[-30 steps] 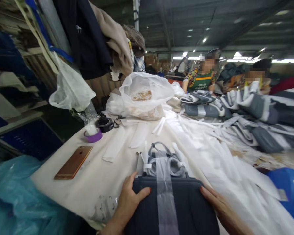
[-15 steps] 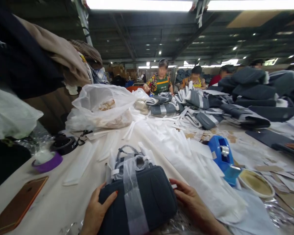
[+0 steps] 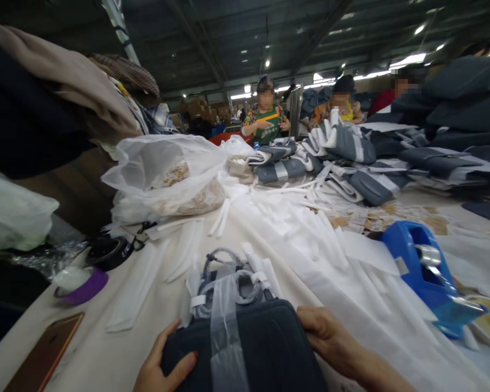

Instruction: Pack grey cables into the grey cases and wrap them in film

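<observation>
A dark blue-grey zip bag (image 3: 275, 343) lies in front of me at the bottom of the view. A translucent plastic band (image 3: 227, 362) wraps around its middle. Bundled grey straps (image 3: 247, 287), held by white wraps, lie along its far edge. My left hand (image 3: 161, 365) grips the bag's left end, thumb on top. At the far right corner, my right hand (image 3: 330, 337) is closed around the edge, its fingertips hidden by the bag.
A blue tape dispenser (image 3: 418, 267) stands right, beside white wrapping sheets (image 3: 310, 267). On the left are a phone (image 3: 44, 354), a purple tape roll (image 3: 85, 288) and white strips (image 3: 136, 288). A plastic bag (image 3: 163, 174) and wrapped grey bags (image 3: 283, 170) lie farther back. Several people work beyond.
The view has shifted, with the dispenser now larger and farther right. My right hand has moved to the bag's far right corner; the small white piece at its fingers no longer shows.
</observation>
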`<state>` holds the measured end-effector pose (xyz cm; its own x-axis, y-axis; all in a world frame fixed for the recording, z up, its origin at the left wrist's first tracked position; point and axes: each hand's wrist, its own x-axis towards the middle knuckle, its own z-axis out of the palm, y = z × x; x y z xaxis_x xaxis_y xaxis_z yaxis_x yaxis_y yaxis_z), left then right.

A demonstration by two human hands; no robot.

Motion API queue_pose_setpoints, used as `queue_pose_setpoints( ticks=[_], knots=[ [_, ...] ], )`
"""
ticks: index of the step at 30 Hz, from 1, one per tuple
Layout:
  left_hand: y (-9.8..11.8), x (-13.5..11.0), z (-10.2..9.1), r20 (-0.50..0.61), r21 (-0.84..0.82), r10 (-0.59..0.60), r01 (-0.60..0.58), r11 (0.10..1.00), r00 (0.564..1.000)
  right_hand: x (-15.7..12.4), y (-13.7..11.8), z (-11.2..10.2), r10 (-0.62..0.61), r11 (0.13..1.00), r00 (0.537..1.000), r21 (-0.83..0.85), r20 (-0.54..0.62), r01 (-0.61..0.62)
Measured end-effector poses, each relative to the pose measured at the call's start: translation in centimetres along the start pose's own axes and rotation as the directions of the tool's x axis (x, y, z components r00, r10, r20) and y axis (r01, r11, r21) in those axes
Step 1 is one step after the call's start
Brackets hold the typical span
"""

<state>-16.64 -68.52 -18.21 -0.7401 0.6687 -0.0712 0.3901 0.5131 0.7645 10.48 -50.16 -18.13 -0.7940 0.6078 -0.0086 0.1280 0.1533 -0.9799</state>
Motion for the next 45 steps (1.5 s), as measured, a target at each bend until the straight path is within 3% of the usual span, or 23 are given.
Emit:
queue_pose_setpoints(
  ticks=[2, 5, 8, 10, 11, 12, 13, 15, 16, 17, 18, 20, 24, 26, 28, 30, 31, 33, 36, 38, 40, 45],
  knots=[
    [0.3, 0.4, 0.0, 0.021, -0.037, 0.024, -0.024, 0.999, 0.999, 0.8, 0.2, 0.6, 0.18, 0.976, 0.984, 0.122, 0.004, -0.18],
    [-0.1, 1.0, 0.0, 0.054, -0.07, 0.035, -0.031, 0.997, 0.998, 1.2, 0.8, 1.5, 0.39, 0.902, 0.912, 0.252, -0.125, -0.351],
    [-1.2, 1.2, -0.3, 0.11, -0.012, 0.093, -0.092, 0.996, 0.99, 0.8, 0.8, 1.8, 0.383, 0.906, 0.91, 0.26, -0.16, -0.335],
    [-1.8, 0.8, -0.3, 0.067, 0.128, 0.234, -0.241, 0.962, 0.97, 0.5, 0.7, 1.7, 0.367, 0.91, 0.92, 0.259, -0.136, -0.324],
    [-1.9, 0.5, -0.1, 0.027, 0.219, 0.35, -0.347, 0.912, 0.937, 0.3, 0.6, 1.6, 0.365, 0.911, 0.922, 0.255, -0.127, -0.325],
    [-1.8, 0.1, 0.2, -0.012, 0.313, 0.492, -0.464, 0.829, 0.871, 0.2, 0.6, 1.6, 0.367, 0.911, 0.922, 0.251, -0.124, -0.329],
    [-1.4, -0.5, 0.8, -0.034, 0.4, 0.642, -0.578, 0.711, 0.766, 0.1, 0.5, 1.6, 0.366, 0.911, 0.922, 0.249, -0.126, -0.328],
    [-0.2, -1.6, 2.3, 0.013, 0.514, 0.878, -0.756, 0.405, 0.479, 0.0, 0.5, 1.7, 0.356, 0.914, 0.925, 0.253, -0.131, -0.316],
    [0.6, -2.1, 3.3, 0.057, 0.539, 0.94, -0.803, 0.254, 0.336, 0.0, 0.5, 1.8, 0.35, 0.915, 0.927, 0.261, -0.133, -0.308],
    [1.3, -2.5, 4.2, 0.1, 0.553, 0.97, -0.823, 0.132, 0.222, 0.1, 0.5, 2.0, 0.35, 0.912, 0.928, 0.274, -0.131, -0.305],
    [1.8, -2.8, 5.1, 0.128, 0.559, 0.98, -0.827, 0.055, 0.152, 0.1, 0.5, 2.1, 0.352, 0.907, 0.928, 0.29, -0.119, -0.306],
    [2.5, -3.2, 6.6, 0.154, 0.561, 0.983, -0.828, -0.001, 0.103, 0.1, 0.4, 2.3, 0.35, 0.898, 0.934, 0.313, -0.079, -0.31],
    [1.9, -3.1, 8.5, 0.137, 0.542, 0.983, -0.84, 0.028, 0.122, -0.5, 0.0, 1.0, 0.288, 0.937, 0.952, 0.174, 0.107, -0.303],
    [1.3, -3.0, 9.2, 0.06, 0.537, 0.991, -0.841, 0.072, 0.124, -0.6, -0.8, -0.3, 0.298, 0.955, 0.936, -0.049, 0.187, -0.294],
    [0.9, -3.1, 10.0, -0.025, 0.541, 0.993, -0.834, 0.113, 0.119, -0.1, -2.3, -1.1, 0.229, 0.927, 0.966, -0.329, 0.121, -0.179],
    [0.6, -3.2, 10.7, -0.074, 0.565, 0.992, -0.815, 0.127, 0.103, 1.6, -4.6, -0.5, -0.038, 0.825, 0.999, -0.564, 0.012, 0.039],
    [0.5, -3.3, 11.0, -0.071, 0.583, 0.992, -0.803, 0.123, 0.1, 2.9, -6.1, 0.6, -0.219, 0.757, 0.976, -0.633, -0.011, 0.162],
    [0.3, -3.0, 11.2, -0.036, 0.609, 0.991, -0.783, 0.125, 0.131, 6.0, -9.0, 4.2, -0.496, 0.631, 0.864, -0.646, 0.091, 0.43],
    [0.2, -1.1, 10.4, 0.042, 0.633, 0.965, -0.755, 0.174, 0.258, 10.5, -11.4, 10.4, -0.689, 0.501, 0.671, -0.49, 0.273, 0.714],
    [0.2, 0.9, 9.0, 0.053, 0.65, 0.941, -0.727, 0.222, 0.334, 13.0, -10.9, 13.3, -0.724, 0.442, 0.595, -0.428, 0.348, 0.788],
    [0.3, 2.8, 6.9, 0.057, 0.657, 0.914, -0.704, 0.269, 0.402, 14.7, -9.1, 14.6, -0.73, 0.435, 0.58, -0.408, 0.362, 0.802],
    [0.1, 3.9, 0.6, 0.08, 0.5, 0.753, -0.68, 0.537, 0.654, 16.1, -5.2, 13.8, -0.631, 0.532, 0.663, -0.397, 0.403, 0.747]
  ],
)
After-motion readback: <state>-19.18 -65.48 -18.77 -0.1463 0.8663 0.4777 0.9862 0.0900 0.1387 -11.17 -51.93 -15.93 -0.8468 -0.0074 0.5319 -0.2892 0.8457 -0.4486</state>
